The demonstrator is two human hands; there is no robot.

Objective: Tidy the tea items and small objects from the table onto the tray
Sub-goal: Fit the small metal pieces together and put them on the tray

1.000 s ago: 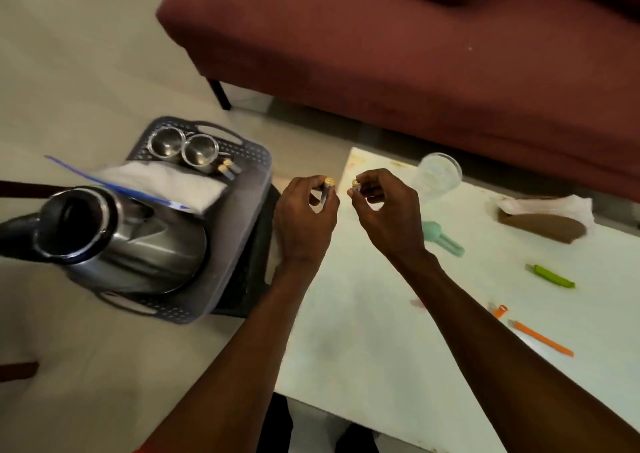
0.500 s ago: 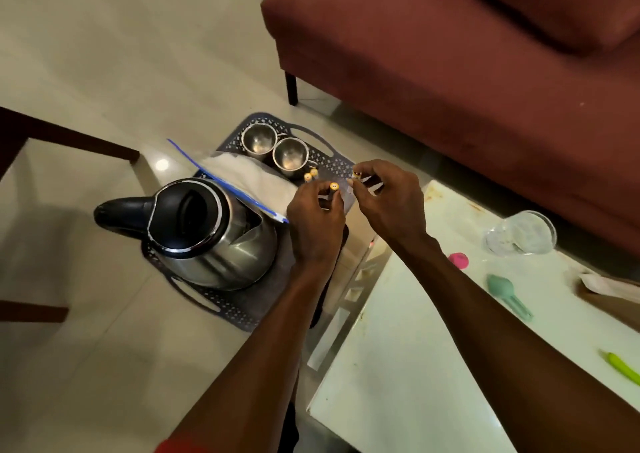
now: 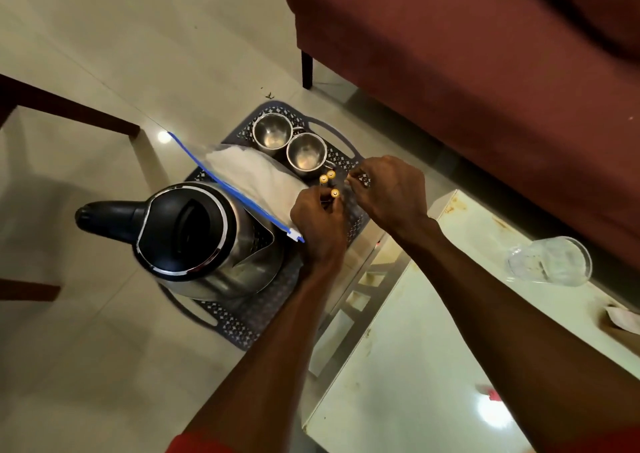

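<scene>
1. left hand (image 3: 320, 222) pinches a small battery (image 3: 334, 193) by its body, yellow end up, over the tray (image 3: 242, 317).
2. right hand (image 3: 388, 189) is pinched on something tiny; i cannot tell what.
3. two more batteries (image 3: 327, 176) already lie on the tray beside the steel cups (image 3: 289, 144).
4. batteries look light, hard and smooth, likely to roll: grip mid-barrel, lay flat.
5. kettle (image 3: 194, 234) and zip bag (image 3: 252, 179) fill the rest.
</scene>
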